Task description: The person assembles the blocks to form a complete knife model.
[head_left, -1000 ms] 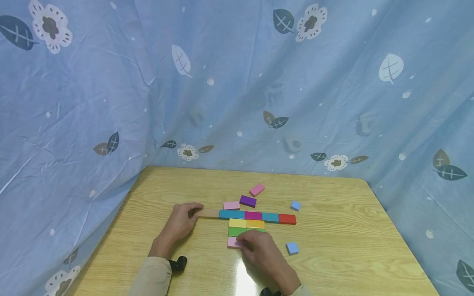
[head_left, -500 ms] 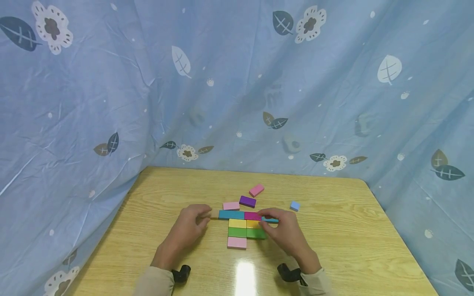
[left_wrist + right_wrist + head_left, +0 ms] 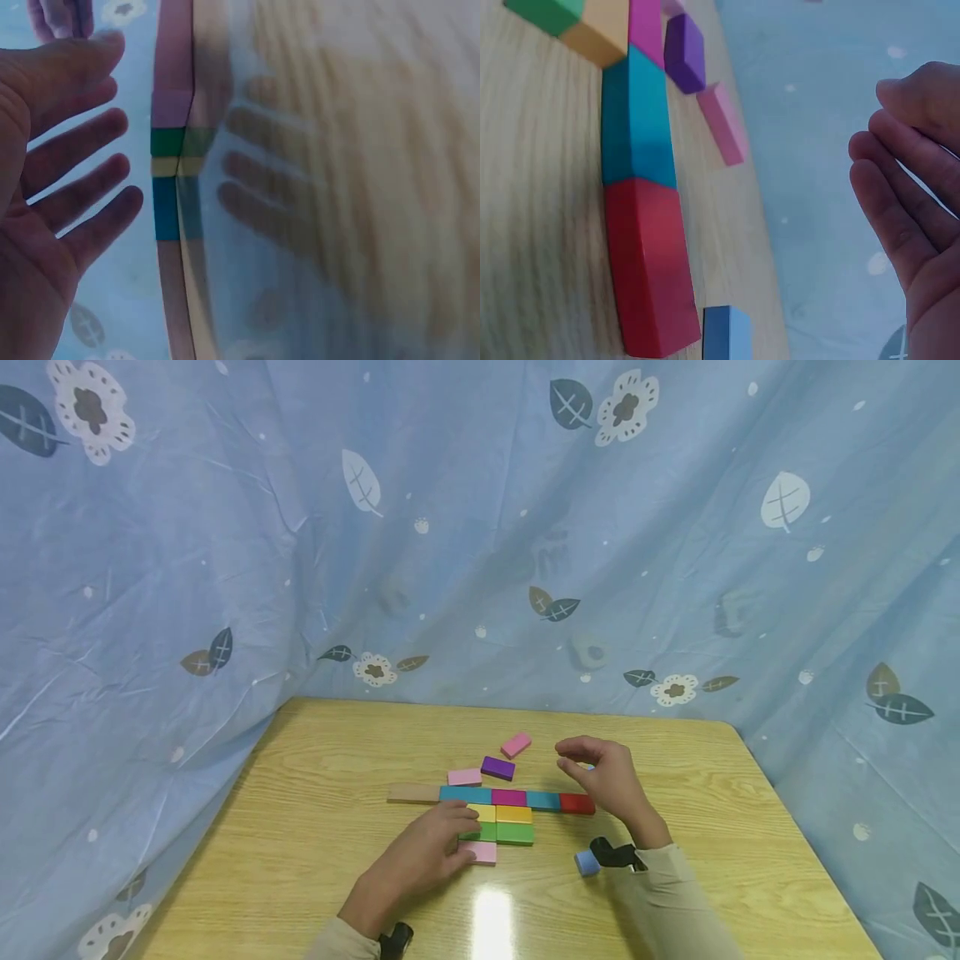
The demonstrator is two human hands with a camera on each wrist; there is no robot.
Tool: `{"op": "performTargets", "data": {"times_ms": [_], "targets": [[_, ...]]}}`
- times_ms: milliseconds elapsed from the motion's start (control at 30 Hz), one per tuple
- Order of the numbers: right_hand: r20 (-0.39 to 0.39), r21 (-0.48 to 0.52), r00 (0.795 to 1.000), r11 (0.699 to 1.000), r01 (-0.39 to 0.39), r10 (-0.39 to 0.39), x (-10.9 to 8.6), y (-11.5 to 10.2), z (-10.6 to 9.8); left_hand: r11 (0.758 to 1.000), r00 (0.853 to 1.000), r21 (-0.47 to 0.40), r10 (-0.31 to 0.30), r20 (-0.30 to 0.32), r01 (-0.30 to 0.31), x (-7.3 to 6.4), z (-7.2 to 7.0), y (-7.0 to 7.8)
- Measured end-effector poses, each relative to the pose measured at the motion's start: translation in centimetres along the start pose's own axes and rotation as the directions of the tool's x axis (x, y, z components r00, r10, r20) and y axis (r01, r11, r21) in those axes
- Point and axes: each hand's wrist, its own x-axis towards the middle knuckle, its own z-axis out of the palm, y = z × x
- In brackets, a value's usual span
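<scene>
My left hand (image 3: 423, 856), its fingers spread and nearly straight, is at the left side of the stacked rows: a yellow block (image 3: 486, 812), a green block (image 3: 487, 832) and a pale pink block (image 3: 483, 853), each partly covered by it. In the left wrist view nothing is in that hand (image 3: 67, 142). My right hand (image 3: 611, 781) hovers over the right part of the table, thumb and fingers apart and holding nothing. It hides most of a small light blue block, whose blue side (image 3: 727, 334) shows in the right wrist view.
A long row joins beige (image 3: 412, 792), teal (image 3: 463, 795), magenta (image 3: 508, 797), teal (image 3: 543, 801) and red (image 3: 577, 803) blocks. Behind lie pale pink (image 3: 464, 777), purple (image 3: 498, 767) and pink (image 3: 516, 745) blocks. A light blue block (image 3: 587, 863) sits near my right wrist. A patterned curtain (image 3: 480, 527) surrounds the table.
My left hand has left the beige block and moved right and nearer to me, over the stacked rows. My right hand has travelled from the pale pink block past the row to the far right.
</scene>
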Motion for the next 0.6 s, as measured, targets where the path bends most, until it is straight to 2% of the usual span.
{"op": "performTargets", "data": {"times_ms": [133,267,400,600], "targets": [[0.027,0.030,0.999,0.999,-0.033,0.033,1.0,0.9,0.0,1.000,0.999,0.000,-0.004,0.052,0.004,0.1,0.1,0.2],[0.034,0.068,0.998,0.997,-0.047,0.044,1.8,1.7,0.4,1.000,0.998,-0.014,0.011,0.063,-0.010,0.3,0.3,0.3],[0.016,0.109,0.999,0.993,-0.038,0.036,2.3,2.6,1.1,0.999,0.996,-0.033,-0.003,0.084,0.006,0.4,0.4,0.3],[0.010,0.121,0.999,0.992,-0.043,0.042,2.9,3.6,2.1,1.000,0.994,-0.013,-0.010,0.105,0.011,0.6,0.5,0.2]]}}
